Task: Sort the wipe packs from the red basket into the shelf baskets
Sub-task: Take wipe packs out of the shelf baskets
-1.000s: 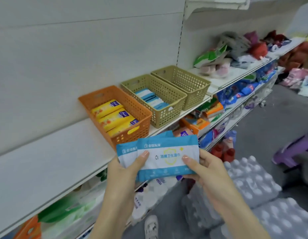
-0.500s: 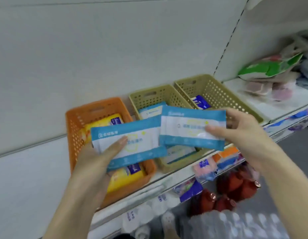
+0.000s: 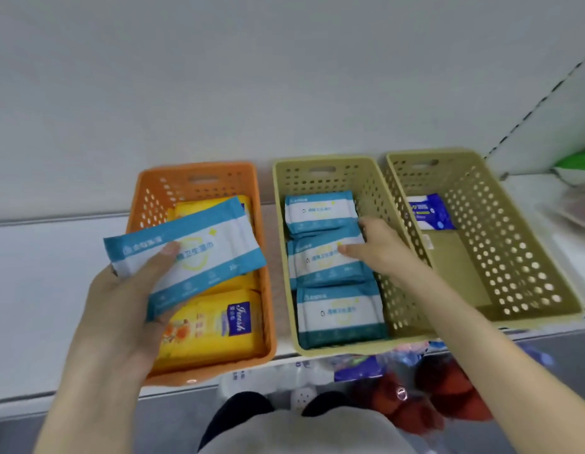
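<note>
My left hand (image 3: 120, 309) grips a blue-and-white wipe pack (image 3: 199, 253), held tilted above the orange basket (image 3: 143, 198), which holds yellow wipe packs (image 3: 215, 326). My right hand (image 3: 379, 247) reaches into the middle tan basket (image 3: 320, 167) and its fingers press on the middle blue-and-white pack (image 3: 320, 263) of a row of three there. Whether it still grips that pack is unclear. The right tan basket (image 3: 501, 231) holds one dark blue pack (image 3: 429, 213) at its back. The red basket is out of view.
All three baskets stand side by side on a white shelf (image 3: 38, 267) against a pale back panel. Below the shelf edge are red bottles (image 3: 438, 398) and other goods. Green and pink packaged goods (image 3: 576, 165) lie on the shelf at far right.
The view swung to face the baskets from above. My right hand carried its blue-and-white pack down into the middle tan basket. My left hand kept its pack over the orange basket.
</note>
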`<move>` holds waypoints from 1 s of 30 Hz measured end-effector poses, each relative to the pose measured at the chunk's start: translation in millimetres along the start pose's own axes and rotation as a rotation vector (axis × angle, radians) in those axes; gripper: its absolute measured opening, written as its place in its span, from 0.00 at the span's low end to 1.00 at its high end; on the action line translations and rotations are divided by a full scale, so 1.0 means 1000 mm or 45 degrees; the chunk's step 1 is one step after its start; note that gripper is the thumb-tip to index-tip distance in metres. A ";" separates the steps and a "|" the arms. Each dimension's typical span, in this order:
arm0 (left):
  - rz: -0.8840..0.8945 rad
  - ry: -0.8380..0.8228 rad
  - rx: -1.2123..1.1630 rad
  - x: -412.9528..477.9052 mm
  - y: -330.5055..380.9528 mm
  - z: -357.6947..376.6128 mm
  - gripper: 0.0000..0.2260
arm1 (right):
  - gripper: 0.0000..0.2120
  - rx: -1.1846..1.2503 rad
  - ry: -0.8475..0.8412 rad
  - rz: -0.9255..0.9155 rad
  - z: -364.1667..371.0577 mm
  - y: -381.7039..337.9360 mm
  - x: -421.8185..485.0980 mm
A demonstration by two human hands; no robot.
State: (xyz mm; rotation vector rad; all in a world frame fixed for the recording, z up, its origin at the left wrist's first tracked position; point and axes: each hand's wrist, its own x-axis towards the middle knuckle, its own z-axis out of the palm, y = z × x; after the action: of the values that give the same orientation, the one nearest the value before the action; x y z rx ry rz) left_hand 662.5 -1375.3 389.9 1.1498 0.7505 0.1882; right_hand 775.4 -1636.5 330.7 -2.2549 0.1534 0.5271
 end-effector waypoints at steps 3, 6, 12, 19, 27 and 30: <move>-0.008 0.014 -0.005 0.001 -0.004 -0.001 0.04 | 0.28 0.018 -0.008 0.110 0.004 0.011 0.005; -0.004 0.019 -0.011 0.001 -0.004 -0.001 0.11 | 0.29 -0.165 0.024 0.116 0.005 0.011 0.005; -0.016 0.029 -0.014 -0.002 -0.001 0.002 0.03 | 0.28 -0.546 0.188 -0.043 0.015 0.004 -0.011; -0.048 0.001 -0.032 -0.005 0.003 -0.004 0.04 | 0.25 -0.748 0.117 -0.325 0.015 0.010 -0.016; -0.091 0.004 0.027 -0.011 0.002 -0.007 0.04 | 0.27 -0.580 -0.053 -0.319 0.015 0.013 -0.010; -0.099 -0.013 0.049 -0.017 0.001 -0.005 0.02 | 0.21 -0.399 0.105 -0.363 0.008 0.007 -0.020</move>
State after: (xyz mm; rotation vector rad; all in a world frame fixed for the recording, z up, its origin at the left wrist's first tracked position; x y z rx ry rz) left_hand 646.5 -1379.7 397.0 1.1548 0.7913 0.1030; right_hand 752.9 -1636.5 329.1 -2.5477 -0.2222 0.3217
